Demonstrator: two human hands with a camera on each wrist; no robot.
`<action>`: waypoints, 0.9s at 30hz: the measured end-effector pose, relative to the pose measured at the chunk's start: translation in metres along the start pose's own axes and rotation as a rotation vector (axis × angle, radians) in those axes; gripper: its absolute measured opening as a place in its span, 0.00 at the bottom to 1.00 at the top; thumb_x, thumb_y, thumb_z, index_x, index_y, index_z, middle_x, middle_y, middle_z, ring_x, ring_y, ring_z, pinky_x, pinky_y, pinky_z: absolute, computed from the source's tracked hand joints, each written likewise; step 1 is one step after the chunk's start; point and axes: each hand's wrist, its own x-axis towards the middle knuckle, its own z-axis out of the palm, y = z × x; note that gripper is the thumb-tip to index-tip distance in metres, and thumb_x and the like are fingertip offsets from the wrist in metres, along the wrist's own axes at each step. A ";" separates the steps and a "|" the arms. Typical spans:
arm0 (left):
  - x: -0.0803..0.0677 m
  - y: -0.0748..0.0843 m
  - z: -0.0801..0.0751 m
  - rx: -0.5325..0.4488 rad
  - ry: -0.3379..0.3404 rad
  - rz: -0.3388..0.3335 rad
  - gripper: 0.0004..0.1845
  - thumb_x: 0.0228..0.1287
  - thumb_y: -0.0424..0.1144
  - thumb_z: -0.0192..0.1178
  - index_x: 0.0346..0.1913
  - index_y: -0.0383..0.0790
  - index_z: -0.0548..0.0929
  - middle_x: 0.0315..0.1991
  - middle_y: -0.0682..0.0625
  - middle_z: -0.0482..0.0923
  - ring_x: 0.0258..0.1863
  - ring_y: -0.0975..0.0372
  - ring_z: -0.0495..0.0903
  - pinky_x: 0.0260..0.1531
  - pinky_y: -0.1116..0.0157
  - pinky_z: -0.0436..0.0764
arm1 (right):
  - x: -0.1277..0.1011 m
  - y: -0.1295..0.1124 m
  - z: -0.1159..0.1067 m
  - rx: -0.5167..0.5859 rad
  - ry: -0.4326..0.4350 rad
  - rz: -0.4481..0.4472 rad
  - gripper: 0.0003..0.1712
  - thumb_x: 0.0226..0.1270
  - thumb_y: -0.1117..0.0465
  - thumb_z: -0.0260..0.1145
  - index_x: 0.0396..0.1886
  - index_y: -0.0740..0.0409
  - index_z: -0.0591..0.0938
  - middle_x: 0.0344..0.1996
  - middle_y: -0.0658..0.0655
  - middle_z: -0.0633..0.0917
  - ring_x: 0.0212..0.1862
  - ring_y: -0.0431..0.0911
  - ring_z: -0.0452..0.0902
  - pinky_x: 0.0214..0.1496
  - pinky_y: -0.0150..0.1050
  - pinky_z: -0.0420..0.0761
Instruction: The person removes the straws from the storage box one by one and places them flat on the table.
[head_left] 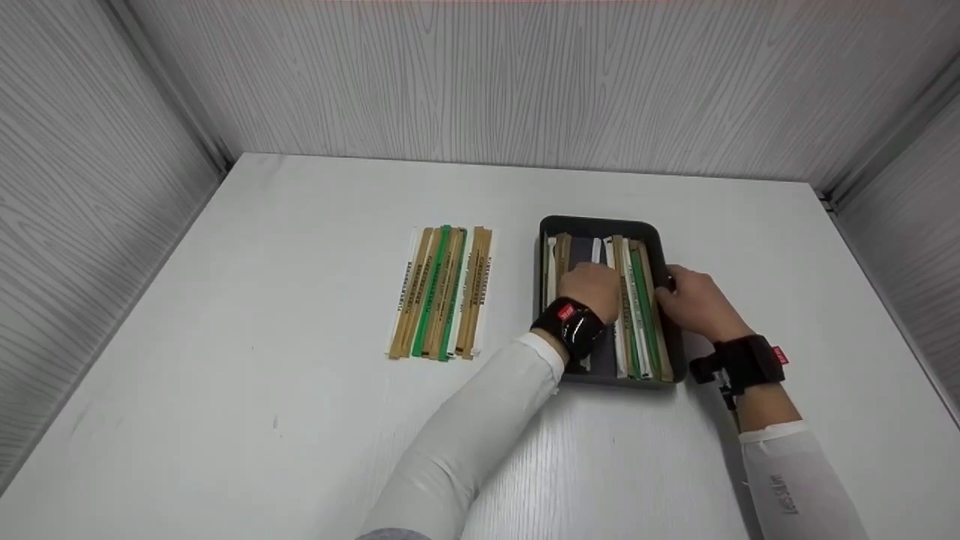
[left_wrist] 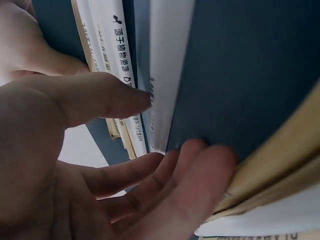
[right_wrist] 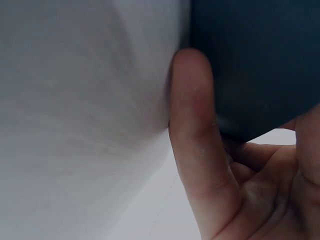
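Note:
A dark rectangular tray (head_left: 604, 377) stands right of the table's middle, holding wrapped drinking straws in white, brown and green. My left hand (head_left: 592, 289) reaches down into it. In the left wrist view, the thumb touches one edge of a white wrapped straw (left_wrist: 170, 55) and curled fingers lie at its other side, pinching it low in the tray. My right hand (head_left: 697, 304) grips the tray's right wall, thumb at the rim. In the right wrist view, a finger (right_wrist: 192, 115) lies along the tray's dark outer wall (right_wrist: 250, 65); part of the hand is hidden behind it.
Left of the tray, a row of wrapped straws (head_left: 439, 292) in brown, green and white lies side by side on the white table (head_left: 262, 360). Inside the tray, more straws (head_left: 637, 307) line the right side and a few (head_left: 559, 259) the left. Grey wood-grain panels (head_left: 480, 82) enclose the table.

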 end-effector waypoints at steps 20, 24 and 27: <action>-0.007 -0.005 -0.006 -0.038 0.033 -0.031 0.10 0.74 0.36 0.58 0.47 0.41 0.89 0.47 0.49 0.83 0.44 0.59 0.84 0.37 0.63 0.87 | 0.001 -0.001 -0.001 0.012 -0.015 0.015 0.22 0.80 0.62 0.50 0.63 0.75 0.73 0.42 0.70 0.83 0.38 0.54 0.80 0.34 0.41 0.79; -0.009 -0.004 -0.014 -0.039 0.061 -0.028 0.10 0.75 0.36 0.57 0.50 0.38 0.86 0.45 0.49 0.82 0.44 0.60 0.82 0.35 0.63 0.87 | 0.001 -0.001 -0.001 0.027 -0.029 0.037 0.21 0.80 0.62 0.51 0.62 0.74 0.74 0.40 0.68 0.83 0.36 0.52 0.80 0.33 0.41 0.80; -0.010 -0.003 -0.021 -0.031 0.063 -0.038 0.13 0.75 0.37 0.56 0.55 0.36 0.82 0.46 0.48 0.82 0.43 0.61 0.82 0.34 0.64 0.87 | 0.001 -0.001 -0.001 0.025 -0.033 0.041 0.22 0.80 0.62 0.50 0.64 0.74 0.73 0.41 0.69 0.83 0.37 0.52 0.80 0.33 0.41 0.80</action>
